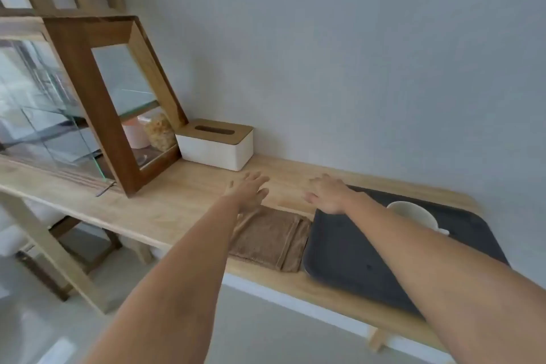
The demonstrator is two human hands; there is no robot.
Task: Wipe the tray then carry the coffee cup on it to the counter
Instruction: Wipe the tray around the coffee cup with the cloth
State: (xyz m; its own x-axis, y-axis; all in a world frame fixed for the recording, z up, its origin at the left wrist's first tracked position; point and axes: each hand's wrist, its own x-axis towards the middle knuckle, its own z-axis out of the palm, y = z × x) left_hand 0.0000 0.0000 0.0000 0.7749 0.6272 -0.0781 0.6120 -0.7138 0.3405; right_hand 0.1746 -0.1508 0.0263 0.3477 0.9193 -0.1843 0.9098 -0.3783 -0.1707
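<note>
A dark grey tray [348, 248] lies on a light wooden counter [165, 207] at the right. A white coffee cup [413, 214] stands on the tray's far part, partly hidden by my right forearm. A folded brown cloth [271, 238] lies just left of the tray. My left hand [248, 189] hovers with fingers spread over the counter, beyond the cloth's far edge. My right hand [328, 193] is spread flat over the tray's far left corner. Neither hand holds anything.
A white tissue box with a wooden lid [217, 145] stands against the wall behind my hands. A wood-and-glass display case [97, 103] with jars inside fills the counter's left. The counter's front edge drops to the floor, with wooden chair legs [74, 245] underneath.
</note>
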